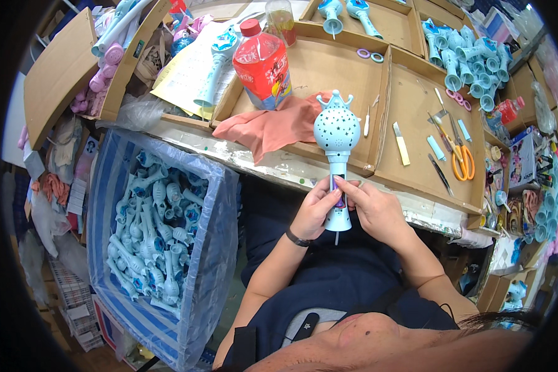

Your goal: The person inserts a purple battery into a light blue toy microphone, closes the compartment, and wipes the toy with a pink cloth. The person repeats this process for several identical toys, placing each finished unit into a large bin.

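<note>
A light blue toy wand point(337, 133) stands nearly upright in front of me. Its round head has star-shaped holes and a small crown on top, and a thin pale rod sticks out below its flared base. My left hand point(311, 211), with a black band at the wrist, is closed round the left side of the handle. From the right, the fingers of my right hand point(378, 209) press on the same handle, where a dark purple patch shows between the thumbs. Just behind the wand, a salmon-coloured cloth point(270, 133) hangs over the tray edge.
A blue-striped, plastic-lined bin point(214, 229) full of wand parts stands at my left. Cardboard trays point(378, 133) cover the bench, with orange-handled scissors point(462, 162), tweezers point(441, 175) and a yellow-handled knife point(401, 144). A red-capped bottle point(261, 65) stands behind the cloth.
</note>
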Demonstrator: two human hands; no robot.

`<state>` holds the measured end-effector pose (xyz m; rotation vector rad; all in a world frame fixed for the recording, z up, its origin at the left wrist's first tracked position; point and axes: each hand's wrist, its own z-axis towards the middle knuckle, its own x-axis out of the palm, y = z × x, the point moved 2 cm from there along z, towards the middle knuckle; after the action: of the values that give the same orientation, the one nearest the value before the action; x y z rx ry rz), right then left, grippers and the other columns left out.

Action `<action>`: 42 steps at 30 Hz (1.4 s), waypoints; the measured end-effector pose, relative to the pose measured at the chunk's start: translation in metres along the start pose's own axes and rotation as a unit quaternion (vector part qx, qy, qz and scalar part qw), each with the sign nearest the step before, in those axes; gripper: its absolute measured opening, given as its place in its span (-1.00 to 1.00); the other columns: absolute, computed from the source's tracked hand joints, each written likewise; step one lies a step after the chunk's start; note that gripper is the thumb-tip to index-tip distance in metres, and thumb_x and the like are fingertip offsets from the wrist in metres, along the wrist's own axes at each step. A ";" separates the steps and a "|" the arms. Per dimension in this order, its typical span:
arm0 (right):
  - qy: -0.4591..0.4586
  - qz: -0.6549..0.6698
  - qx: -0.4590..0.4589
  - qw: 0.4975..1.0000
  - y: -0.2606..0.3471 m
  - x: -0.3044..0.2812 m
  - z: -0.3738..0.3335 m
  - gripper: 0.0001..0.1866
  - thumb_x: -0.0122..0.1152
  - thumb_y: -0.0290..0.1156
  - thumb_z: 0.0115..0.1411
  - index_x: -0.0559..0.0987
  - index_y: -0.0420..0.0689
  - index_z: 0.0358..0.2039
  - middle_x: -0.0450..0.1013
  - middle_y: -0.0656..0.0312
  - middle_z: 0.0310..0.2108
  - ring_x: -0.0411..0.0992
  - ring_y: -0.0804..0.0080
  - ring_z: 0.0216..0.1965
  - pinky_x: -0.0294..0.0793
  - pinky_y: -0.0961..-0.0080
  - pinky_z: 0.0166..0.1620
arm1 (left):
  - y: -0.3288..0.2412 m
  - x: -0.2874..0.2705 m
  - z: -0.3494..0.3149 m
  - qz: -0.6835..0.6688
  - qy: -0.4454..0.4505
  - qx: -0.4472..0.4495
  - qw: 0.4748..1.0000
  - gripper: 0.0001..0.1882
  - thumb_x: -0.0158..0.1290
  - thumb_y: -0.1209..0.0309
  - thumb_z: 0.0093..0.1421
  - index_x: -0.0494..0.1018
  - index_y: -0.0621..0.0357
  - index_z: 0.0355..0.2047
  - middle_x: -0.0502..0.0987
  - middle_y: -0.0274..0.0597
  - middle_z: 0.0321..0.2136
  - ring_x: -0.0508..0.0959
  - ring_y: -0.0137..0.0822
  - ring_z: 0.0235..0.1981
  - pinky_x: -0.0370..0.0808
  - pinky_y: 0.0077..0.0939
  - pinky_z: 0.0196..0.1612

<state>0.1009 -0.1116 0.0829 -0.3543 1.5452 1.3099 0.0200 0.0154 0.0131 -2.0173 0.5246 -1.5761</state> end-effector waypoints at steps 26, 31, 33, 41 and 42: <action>-0.071 0.155 0.044 0.984 -0.004 0.009 0.001 -0.70 0.23 -0.39 0.20 0.53 -0.04 -0.03 0.40 0.18 -0.39 0.46 0.31 -0.48 0.46 0.42 -0.40 | 0.006 0.000 -0.005 0.099 0.045 0.004 0.994 -0.28 -0.05 0.57 0.27 -0.09 0.23 0.38 0.38 -0.19 0.02 0.42 -0.44 0.03 0.35 -0.52 0.11; -0.071 0.177 0.085 0.978 -0.003 0.015 0.001 -0.67 0.28 -0.35 0.17 0.47 -0.12 -0.07 0.40 0.16 -0.34 0.49 0.30 -0.43 0.49 0.42 -0.38 | 0.004 -0.002 -0.003 0.100 0.056 0.021 0.993 -0.29 -0.10 0.57 0.22 -0.05 0.24 0.37 0.36 -0.16 0.06 0.41 -0.40 0.05 0.33 -0.48 0.14; -0.107 0.152 0.063 0.981 -0.001 0.018 0.001 -0.66 0.29 -0.36 0.16 0.44 -0.16 -0.09 0.39 0.13 -0.31 0.49 0.28 -0.43 0.49 0.42 -0.38 | 0.004 -0.002 -0.002 0.055 0.053 0.020 0.997 -0.38 -0.14 0.49 0.23 0.06 0.26 0.31 0.38 -0.13 0.05 0.43 -0.35 0.06 0.33 -0.43 0.17; -0.137 0.115 0.055 0.982 -0.001 0.025 0.000 -0.65 0.31 -0.41 0.13 0.38 -0.19 -0.14 0.37 0.12 -0.29 0.45 0.32 -0.48 0.46 0.45 -0.44 | 0.008 0.003 -0.001 0.066 0.025 0.044 0.997 -0.45 -0.24 0.26 0.29 0.15 0.28 0.24 0.41 -0.11 0.02 0.44 -0.33 0.03 0.33 -0.39 0.15; -0.142 0.133 0.055 0.979 -0.002 0.025 -0.001 -0.64 0.32 -0.43 0.12 0.36 -0.19 -0.14 0.37 0.14 -0.30 0.43 0.36 -0.50 0.44 0.48 -0.45 | 0.007 0.003 -0.001 0.073 0.026 0.047 0.996 -0.45 -0.24 0.26 0.29 0.15 0.27 0.24 0.42 -0.10 0.01 0.45 -0.33 0.01 0.34 -0.40 0.13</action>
<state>0.0913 -0.1040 0.0603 0.1123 1.4459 1.4043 0.0201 0.0076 0.0114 -1.8306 0.5917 -1.5398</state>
